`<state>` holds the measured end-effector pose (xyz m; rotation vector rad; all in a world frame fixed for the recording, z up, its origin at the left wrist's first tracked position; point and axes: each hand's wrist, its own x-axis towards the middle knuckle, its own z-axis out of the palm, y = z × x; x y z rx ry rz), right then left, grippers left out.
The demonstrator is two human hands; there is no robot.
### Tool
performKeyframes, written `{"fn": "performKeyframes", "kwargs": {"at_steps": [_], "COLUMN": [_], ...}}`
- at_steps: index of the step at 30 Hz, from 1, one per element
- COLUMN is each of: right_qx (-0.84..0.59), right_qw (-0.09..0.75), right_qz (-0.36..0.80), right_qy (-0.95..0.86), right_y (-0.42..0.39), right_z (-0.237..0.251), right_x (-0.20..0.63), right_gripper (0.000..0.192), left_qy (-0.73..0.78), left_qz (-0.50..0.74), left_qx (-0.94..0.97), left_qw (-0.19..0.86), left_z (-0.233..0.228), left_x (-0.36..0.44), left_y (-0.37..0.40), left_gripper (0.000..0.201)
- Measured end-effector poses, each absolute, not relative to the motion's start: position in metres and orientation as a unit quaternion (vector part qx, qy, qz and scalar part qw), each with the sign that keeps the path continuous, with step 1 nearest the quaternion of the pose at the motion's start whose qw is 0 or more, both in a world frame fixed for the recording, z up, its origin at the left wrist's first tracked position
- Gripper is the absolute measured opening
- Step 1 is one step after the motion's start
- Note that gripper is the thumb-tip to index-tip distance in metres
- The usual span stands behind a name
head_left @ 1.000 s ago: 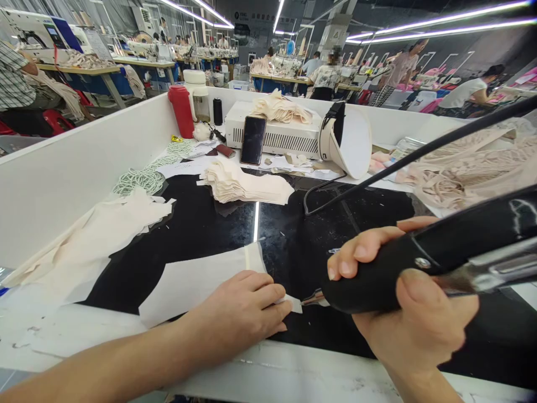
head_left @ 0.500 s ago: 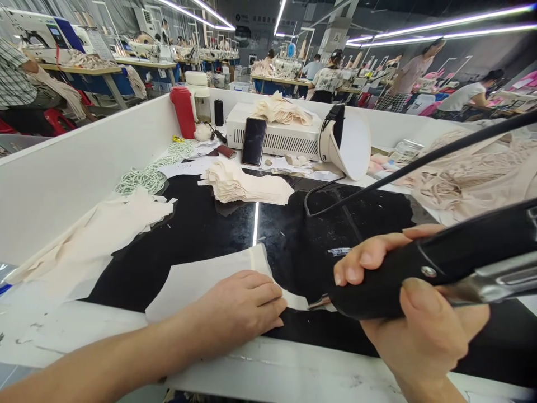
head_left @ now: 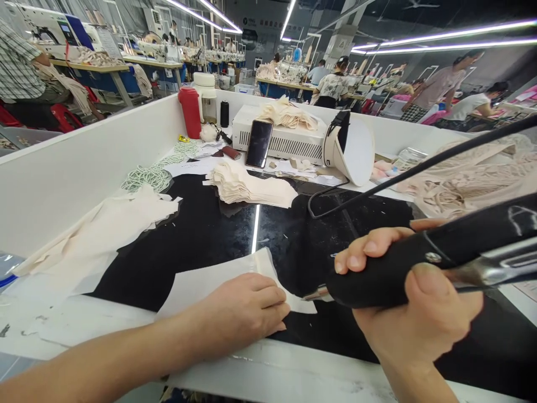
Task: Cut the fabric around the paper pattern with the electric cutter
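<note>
Black worktop (head_left: 201, 235), white-walled, factory hall beyond | near edge: left hand (head_left: 243, 310) flat, pinning one pale fabric piece (head_left: 210, 280); right hand (head_left: 411, 302) gripping black hot-cutter tool (head_left: 419, 263), tip at piece's right corner, trimming looks under way | mid: one cut stack (head_left: 251, 187) | far edge: one phone (head_left: 259, 143), one red bottle (head_left: 191, 112)

Both forearms are bare, with no sleeves in view. The left hand (head_left: 245, 310) and right hand (head_left: 413, 313) wear no gloves. Fingernails are short and unpainted.
</note>
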<state>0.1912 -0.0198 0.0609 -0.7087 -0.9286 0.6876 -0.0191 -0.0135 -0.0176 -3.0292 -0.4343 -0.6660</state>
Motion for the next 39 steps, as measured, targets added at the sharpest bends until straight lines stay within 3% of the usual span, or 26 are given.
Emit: {"fn": "performKeyframes", "kwargs": {"at_steps": [13, 17, 24, 33, 39], "right_qx": [-0.315, -0.320, -0.338, -0.351, -0.312], "right_qw": [0.763, 0.760, 0.777, 0.771, 0.770], "right_qz": [0.306, 0.303, 0.290, 0.279, 0.312], "right_qy": [-0.475, -0.477, -0.445, -0.452, -0.462], "right_y": [-0.017, -0.018, -0.022, -0.020, -0.029], "right_z": [0.056, 0.058, 0.058, 0.059, 0.058], "right_x": [0.183, 0.185, 0.194, 0.190, 0.185], "right_gripper": [0.040, 0.035, 0.043, 0.035, 0.045], "left_qy": [-0.117, -0.140, -0.141, -0.149, -0.147], "left_qz": [-0.215, -0.219, -0.209, -0.218, -0.212], "left_qx": [-0.967, -0.964, -0.967, -0.964, -0.966], "left_qw": [0.075, 0.051, 0.048, 0.030, 0.038], "left_z": [-0.016, -0.017, -0.016, -0.018, -0.017], "left_x": [-0.013, -0.015, -0.016, -0.018, -0.018], "left_y": [-0.016, -0.016, -0.017, -0.016, -0.017], "left_gripper": [0.028, 0.022, 0.020, 0.018, 0.019]}}
